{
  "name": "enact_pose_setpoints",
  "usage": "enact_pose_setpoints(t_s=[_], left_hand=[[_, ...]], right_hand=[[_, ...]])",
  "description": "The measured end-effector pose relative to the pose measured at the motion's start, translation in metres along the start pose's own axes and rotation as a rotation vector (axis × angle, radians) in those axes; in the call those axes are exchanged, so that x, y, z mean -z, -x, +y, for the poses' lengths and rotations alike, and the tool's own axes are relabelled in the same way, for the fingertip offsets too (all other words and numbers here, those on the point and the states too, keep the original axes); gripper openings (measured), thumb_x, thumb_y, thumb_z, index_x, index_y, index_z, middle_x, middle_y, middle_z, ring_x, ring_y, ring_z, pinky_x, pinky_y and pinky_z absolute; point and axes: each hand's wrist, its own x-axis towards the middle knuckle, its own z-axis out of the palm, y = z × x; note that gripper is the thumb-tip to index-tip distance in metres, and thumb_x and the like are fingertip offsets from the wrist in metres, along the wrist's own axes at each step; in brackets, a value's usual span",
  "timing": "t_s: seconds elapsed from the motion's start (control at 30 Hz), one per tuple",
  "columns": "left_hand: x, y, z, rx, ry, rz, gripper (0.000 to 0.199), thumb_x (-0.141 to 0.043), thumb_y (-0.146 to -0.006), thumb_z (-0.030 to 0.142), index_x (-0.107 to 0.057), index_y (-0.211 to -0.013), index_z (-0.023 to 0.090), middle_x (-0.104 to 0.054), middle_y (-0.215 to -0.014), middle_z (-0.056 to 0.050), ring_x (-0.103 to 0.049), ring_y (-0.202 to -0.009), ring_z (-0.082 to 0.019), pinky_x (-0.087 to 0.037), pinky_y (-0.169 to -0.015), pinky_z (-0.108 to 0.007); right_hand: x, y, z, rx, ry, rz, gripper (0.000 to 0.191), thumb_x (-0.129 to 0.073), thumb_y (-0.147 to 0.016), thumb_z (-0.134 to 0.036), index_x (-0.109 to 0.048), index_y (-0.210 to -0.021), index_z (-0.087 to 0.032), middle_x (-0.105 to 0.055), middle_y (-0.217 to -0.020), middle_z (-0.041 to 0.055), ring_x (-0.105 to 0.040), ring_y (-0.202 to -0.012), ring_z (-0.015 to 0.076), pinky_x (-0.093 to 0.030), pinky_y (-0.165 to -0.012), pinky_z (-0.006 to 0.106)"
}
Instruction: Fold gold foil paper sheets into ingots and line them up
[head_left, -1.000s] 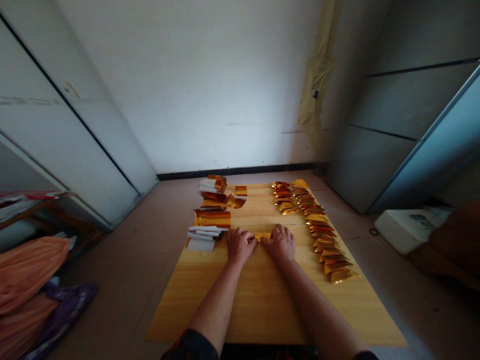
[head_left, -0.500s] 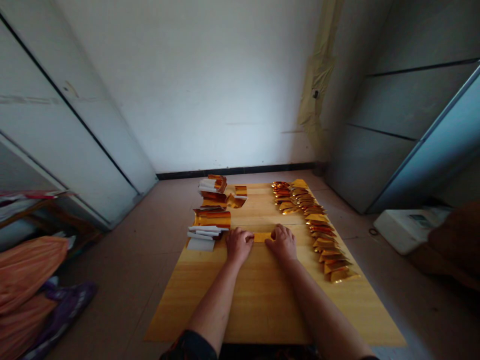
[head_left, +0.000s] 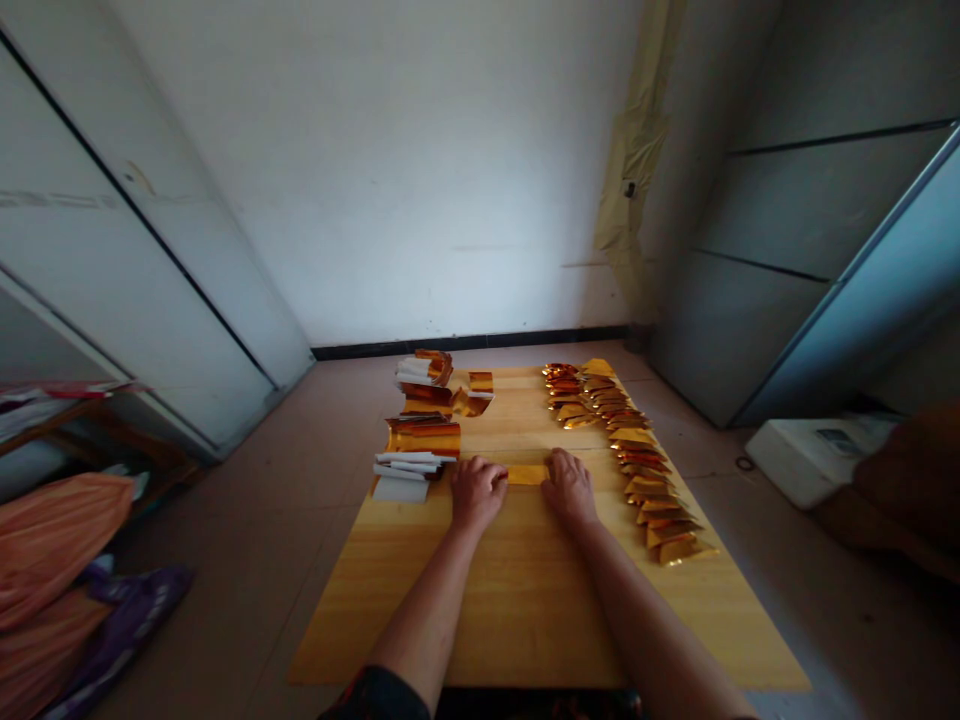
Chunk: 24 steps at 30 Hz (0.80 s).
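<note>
A narrow gold paper strip (head_left: 528, 475) lies across the wooden board between my hands. My left hand (head_left: 478, 490) has its fingers closed on the strip's left end. At the right end, my right hand (head_left: 570, 485) grips the strip with bent fingers pressed together. Stacks of gold sheets (head_left: 426, 438) and white-backed sheets (head_left: 409, 466) lie to the left of my left hand. Along the board's right side runs a row of folded gold pieces (head_left: 649, 480), overlapping one another.
The wooden board (head_left: 532, 620) reaches toward me. Two loose gold sheets (head_left: 471, 402) lie near its far left. On the floor at right stands a white box (head_left: 799, 462). Orange and purple bags (head_left: 64, 560) are at left, and a wall (head_left: 450, 200) rises behind.
My right hand has shifted slightly at the strip's right end, its thumb now closer to the fingers. My left hand looks unchanged.
</note>
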Motion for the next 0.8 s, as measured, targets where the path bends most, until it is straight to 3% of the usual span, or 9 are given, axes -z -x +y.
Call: enact_pose_setpoints(t_s=[0.1, 0.27, 0.43, 0.63, 0.8], left_hand=[[-0.001, 0.002, 0.001, -0.032, -0.018, 0.026, 0.016, -0.061, -0.08, 0.027, -0.068, -0.095, 0.029, -0.061, -0.1, -0.002, -0.049, -0.102, -0.021, -0.034, -0.086, -0.033], [-0.002, 0.001, 0.0, -0.066, -0.008, 0.069, 0.038, -0.062, -0.077, 0.021, -0.059, -0.114, 0.029, -0.06, -0.11, -0.003, -0.049, -0.106, -0.021, -0.035, -0.09, -0.034], [-0.003, 0.003, -0.001, -0.116, 0.06, 0.115, 0.032, -0.062, -0.074, 0.013, -0.063, -0.102, 0.028, -0.059, -0.11, -0.003, -0.049, -0.107, -0.021, -0.036, -0.093, -0.035], [-0.004, 0.006, -0.004, -0.196, 0.079, 0.141, 0.017, -0.058, -0.074, 0.011, -0.067, -0.077, 0.025, -0.059, -0.101, -0.002, -0.049, -0.102, -0.019, -0.036, -0.092, -0.034], [-0.003, 0.005, -0.001, -0.17, 0.052, 0.047, 0.022, -0.058, -0.073, 0.013, -0.069, -0.087, 0.027, -0.061, -0.098, -0.004, -0.05, -0.101, -0.021, -0.037, -0.089, -0.035]], right_hand=[[-0.001, 0.001, 0.001, 0.015, 0.013, 0.0, 0.044, -0.048, -0.074, -0.012, -0.057, -0.116, -0.022, -0.056, -0.125, 0.0068, -0.047, -0.113, 0.0218, -0.033, -0.092, 0.031], [-0.005, 0.001, 0.004, 0.029, -0.005, 0.018, 0.033, -0.05, -0.075, -0.013, -0.063, -0.104, -0.024, -0.053, -0.131, 0.006, -0.049, -0.115, 0.0224, -0.036, -0.093, 0.034], [-0.004, 0.002, 0.01, 0.085, -0.112, 0.101, 0.027, -0.049, -0.072, -0.009, -0.063, -0.091, -0.022, -0.051, -0.131, 0.0071, -0.048, -0.119, 0.0207, -0.039, -0.092, 0.034], [-0.004, 0.003, 0.012, 0.137, -0.152, 0.081, 0.022, -0.046, -0.066, -0.005, -0.061, -0.075, -0.02, -0.055, -0.125, 0.0077, -0.049, -0.118, 0.0195, -0.038, -0.093, 0.033], [-0.004, 0.004, 0.011, 0.117, -0.058, 0.049, 0.023, -0.049, -0.071, -0.009, -0.065, -0.084, -0.02, -0.055, -0.128, 0.0084, -0.051, -0.112, 0.0215, -0.037, -0.094, 0.033]])
